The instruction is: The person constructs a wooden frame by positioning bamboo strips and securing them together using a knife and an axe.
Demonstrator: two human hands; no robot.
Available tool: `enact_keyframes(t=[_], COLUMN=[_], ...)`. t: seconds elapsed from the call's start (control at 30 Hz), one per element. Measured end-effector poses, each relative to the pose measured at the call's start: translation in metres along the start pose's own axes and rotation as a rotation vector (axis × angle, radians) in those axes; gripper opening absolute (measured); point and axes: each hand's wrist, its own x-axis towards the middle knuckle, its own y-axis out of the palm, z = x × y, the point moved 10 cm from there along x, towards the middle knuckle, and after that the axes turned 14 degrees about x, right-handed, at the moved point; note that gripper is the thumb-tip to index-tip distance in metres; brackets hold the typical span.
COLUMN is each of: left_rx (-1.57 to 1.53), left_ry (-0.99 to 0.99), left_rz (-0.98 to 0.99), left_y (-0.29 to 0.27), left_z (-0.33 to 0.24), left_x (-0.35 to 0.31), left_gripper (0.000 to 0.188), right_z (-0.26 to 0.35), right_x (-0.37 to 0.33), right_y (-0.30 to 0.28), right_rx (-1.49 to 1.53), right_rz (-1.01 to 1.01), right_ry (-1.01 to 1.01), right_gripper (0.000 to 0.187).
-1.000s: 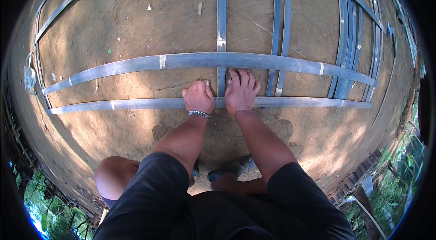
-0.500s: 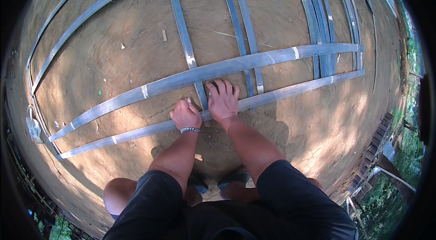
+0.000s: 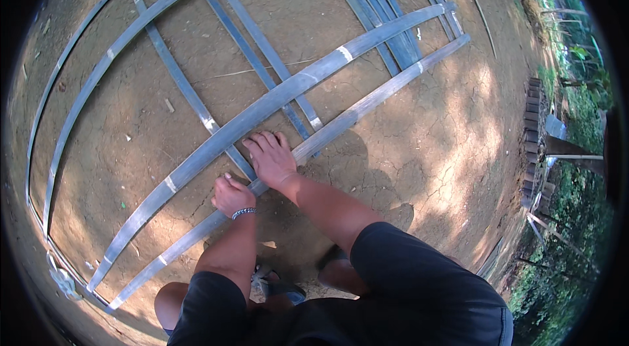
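My left hand (image 3: 232, 196), with a chain bracelet at its wrist, is curled closed just above the near long grey slat (image 3: 203, 228), which looks like split bamboo. Anything inside its fingers is hidden. My right hand (image 3: 271, 158) lies over the same slat, palm down, fingers bent and slightly apart. Between my two hands runs the end of a crosswise slat (image 3: 239, 161), passing under a second long slat (image 3: 219, 143) and meeting the near one. The exact contact under my right palm is hidden.
More crosswise slats (image 3: 252, 48) and far long slats (image 3: 141, 21) form a grid on cracked bare earth. Several slats (image 3: 386, 21) lie close together at the upper right. A white bundle (image 3: 63, 280) sits at the left corner. Stacked tiles or blocks (image 3: 534, 139) and greenery (image 3: 557, 280) border the right.
The view has turned, so the grid now slants more steeply and sits further left. Both hands keep nearly the same places on the slats.
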Motion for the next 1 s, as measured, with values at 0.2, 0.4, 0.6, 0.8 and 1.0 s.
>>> enact_keyframes(t=[0.2,0.4,0.6,0.8,1.0], left_rx=[0.005,-0.021,-0.034,-0.025,0.015], left_ry=[-0.002,-0.001,0.001,0.005,0.0], left_rz=[0.035,0.095,-0.003,0.031,0.101], left_y=[-0.003,0.0,-0.008,-0.007,-0.003], left_z=[0.0,-0.006,0.003,0.001,-0.006], left_x=[-0.002,-0.008,0.0,0.003,-0.003], left_gripper=[0.027,0.027,0.029,0.029,0.027], right_z=[0.0,-0.028,-0.07,-0.1,-0.194], right_x=[-0.036,-0.122,-0.244,-0.328,-0.292], right_y=[-0.03,-0.112,-0.367,-0.514,-0.422], right_rx=[0.103,0.069,-0.143,-0.333,-0.084], right_rz=[0.006,0.234,0.267,-0.09,-0.088], right_ry=[0.025,0.108,0.793,1.087,0.98], right_gripper=[0.044,0.045,0.045,0.051,0.043])
